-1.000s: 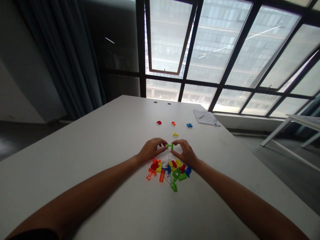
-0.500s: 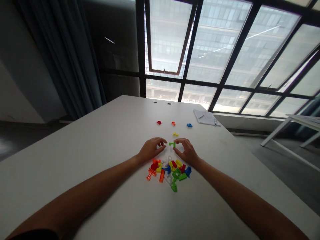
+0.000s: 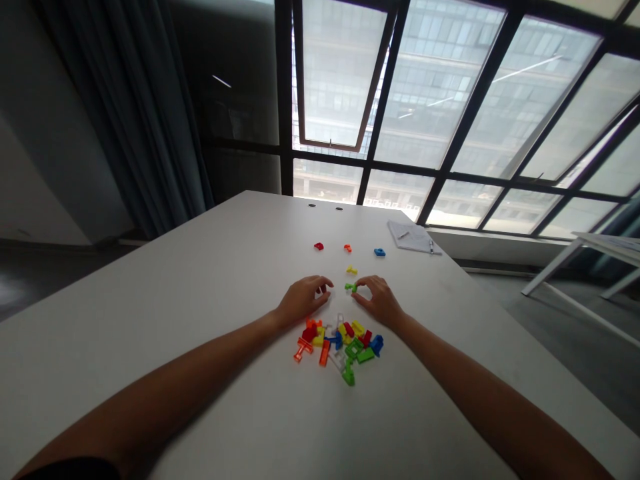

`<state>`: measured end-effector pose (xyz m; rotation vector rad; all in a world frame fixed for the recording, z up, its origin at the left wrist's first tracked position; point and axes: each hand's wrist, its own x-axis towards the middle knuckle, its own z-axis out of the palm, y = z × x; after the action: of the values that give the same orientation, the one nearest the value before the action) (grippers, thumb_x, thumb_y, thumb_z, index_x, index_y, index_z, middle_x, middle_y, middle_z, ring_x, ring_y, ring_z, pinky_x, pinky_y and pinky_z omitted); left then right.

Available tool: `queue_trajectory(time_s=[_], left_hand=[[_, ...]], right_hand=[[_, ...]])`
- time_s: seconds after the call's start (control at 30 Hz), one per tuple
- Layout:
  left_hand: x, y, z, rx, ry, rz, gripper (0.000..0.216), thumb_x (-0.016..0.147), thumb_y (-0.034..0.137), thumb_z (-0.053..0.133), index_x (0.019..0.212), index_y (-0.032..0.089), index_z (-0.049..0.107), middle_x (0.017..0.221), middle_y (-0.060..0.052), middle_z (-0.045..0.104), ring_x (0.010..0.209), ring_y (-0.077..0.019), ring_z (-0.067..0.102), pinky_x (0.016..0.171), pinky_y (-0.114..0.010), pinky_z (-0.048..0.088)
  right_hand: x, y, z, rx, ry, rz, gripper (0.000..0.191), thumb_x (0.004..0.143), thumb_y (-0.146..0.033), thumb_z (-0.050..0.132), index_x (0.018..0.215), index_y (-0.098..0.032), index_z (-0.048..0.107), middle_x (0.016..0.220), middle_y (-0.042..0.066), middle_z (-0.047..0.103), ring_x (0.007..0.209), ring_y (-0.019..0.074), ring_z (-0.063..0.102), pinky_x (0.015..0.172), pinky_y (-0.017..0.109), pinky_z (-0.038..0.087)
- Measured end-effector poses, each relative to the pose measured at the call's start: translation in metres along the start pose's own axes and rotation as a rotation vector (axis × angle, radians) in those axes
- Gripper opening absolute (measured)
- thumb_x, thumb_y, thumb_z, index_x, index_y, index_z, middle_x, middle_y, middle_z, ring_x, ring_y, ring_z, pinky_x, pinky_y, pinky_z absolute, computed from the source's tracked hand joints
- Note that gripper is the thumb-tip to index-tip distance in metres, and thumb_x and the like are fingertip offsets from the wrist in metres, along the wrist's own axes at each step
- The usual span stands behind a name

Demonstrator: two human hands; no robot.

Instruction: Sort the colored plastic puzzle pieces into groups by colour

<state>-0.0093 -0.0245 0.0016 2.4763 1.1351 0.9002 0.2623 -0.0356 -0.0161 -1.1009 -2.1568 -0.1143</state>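
Between the thumb and fingers of my right hand [image 3: 380, 301] is a small green plastic block [image 3: 349, 287], held at or just over the white table [image 3: 210, 280]. To its left, my left hand [image 3: 303, 298] rests with curved fingers apart and nothing between them. Just beyond the green block lies a yellow block [image 3: 352, 270]. Nearer to me, between my forearms, is a loose pile of coloured plastic blocks, among them an orange T-shaped block [image 3: 303, 349], a blue block [image 3: 377, 344] and a green square block with a hole [image 3: 354, 348].
Farther back on the table, a red block [image 3: 319, 247], an orange block [image 3: 348, 248] and a blue block [image 3: 380, 252] lie spaced in a row. Papers [image 3: 413, 237] with pens sit at the right edge. Windows stand behind the table.
The green block has turned in my right hand from an upright hooked shape to a flatter pose, shifting slightly right. My left hand has hardly moved.
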Motion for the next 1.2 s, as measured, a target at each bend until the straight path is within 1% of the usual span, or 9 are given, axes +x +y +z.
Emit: queue_trajectory(time_s=[0.13,0.33,0.43,0.53,0.73,0.87,1.03,1.1,1.2], left_hand=[[0.001,0.0,0.001,0.022,-0.032,-0.046,0.025,0.092,0.037,0.062,0.112,0.027,0.07,0.098,-0.002,0.071,0.079,-0.018,0.065,0.072,-0.029,0.05],[0.009,0.002,0.003,0.104,-0.101,-0.025,0.032,0.088,0.052,0.066,0.11,0.03,0.073,0.104,-0.002,0.07,0.086,-0.0208,0.066,0.07,-0.029,0.048],[0.019,-0.005,0.005,0.146,-0.134,-0.008,0.027,0.089,0.05,0.063,0.1,0.029,0.076,0.102,-0.002,0.071,0.084,-0.0204,0.066,0.069,-0.029,0.048],[0.032,-0.021,0.001,0.202,-0.108,-0.069,0.027,0.09,0.048,0.061,0.099,0.027,0.076,0.1,-0.004,0.071,0.083,-0.0211,0.066,0.07,-0.029,0.048],[0.068,-0.062,-0.008,0.359,-0.043,-0.286,0.03,0.091,0.047,0.06,0.104,0.026,0.075,0.107,-0.007,0.071,0.09,-0.0244,0.067,0.072,-0.03,0.049],[0.081,-0.071,-0.005,0.396,-0.027,-0.345,0.033,0.094,0.048,0.056,0.111,0.026,0.073,0.113,-0.009,0.07,0.097,-0.0266,0.067,0.076,-0.031,0.05],[0.073,-0.063,0.0,0.411,0.041,-0.362,0.052,0.098,0.048,0.051,0.144,0.024,0.049,0.122,-0.014,0.069,0.1,-0.0298,0.069,0.078,-0.034,0.051],[0.064,-0.057,0.0,0.417,0.037,-0.353,0.053,0.098,0.045,0.051,0.145,0.021,0.044,0.115,-0.014,0.072,0.095,-0.0291,0.07,0.078,-0.034,0.05],[0.048,-0.046,-0.001,0.432,-0.02,-0.305,0.042,0.099,0.037,0.049,0.138,0.021,0.048,0.101,-0.012,0.075,0.086,-0.027,0.071,0.076,-0.033,0.049]], right_hand=[[0.002,-0.004,0.0,0.023,-0.19,-0.086,0.022,0.093,-0.029,0.069,0.114,-0.022,0.069,0.105,0.009,0.075,0.105,0.0267,0.065,0.094,0.044,0.049],[0.003,-0.007,-0.002,0.018,-0.238,-0.104,0.031,0.096,-0.027,0.064,0.127,-0.025,0.067,0.117,0.009,0.074,0.11,0.0263,0.065,0.096,0.044,0.049],[0.003,-0.008,-0.003,0.012,-0.231,-0.098,0.041,0.095,-0.024,0.064,0.136,-0.026,0.062,0.118,0.009,0.074,0.111,0.0256,0.065,0.098,0.044,0.049],[0.003,-0.008,-0.001,0.015,-0.219,-0.061,0.05,0.093,-0.02,0.063,0.142,-0.023,0.055,0.116,0.01,0.074,0.11,0.0254,0.065,0.099,0.045,0.049],[0.002,-0.006,0.001,0.003,-0.214,-0.056,0.033,0.094,-0.021,0.063,0.127,-0.021,0.065,0.116,0.011,0.074,0.11,0.0265,0.065,0.097,0.045,0.05],[0.002,-0.005,0.001,-0.002,-0.217,-0.062,0.023,0.094,-0.021,0.062,0.116,-0.021,0.07,0.112,0.01,0.075,0.106,0.0251,0.066,0.095,0.043,0.051],[0.003,-0.006,-0.002,0.033,-0.211,-0.091,0.021,0.096,-0.021,0.061,0.112,-0.023,0.073,0.11,0.008,0.076,0.104,0.0241,0.067,0.094,0.042,0.05],[0.003,-0.009,-0.005,0.107,-0.227,-0.102,0.022,0.097,-0.021,0.06,0.113,-0.025,0.074,0.109,0.006,0.077,0.104,0.0231,0.068,0.095,0.042,0.05],[0.004,-0.018,-0.009,0.239,-0.296,-0.09,0.028,0.099,-0.023,0.059,0.123,-0.029,0.072,0.114,0.004,0.077,0.107,0.0215,0.068,0.099,0.041,0.05]])
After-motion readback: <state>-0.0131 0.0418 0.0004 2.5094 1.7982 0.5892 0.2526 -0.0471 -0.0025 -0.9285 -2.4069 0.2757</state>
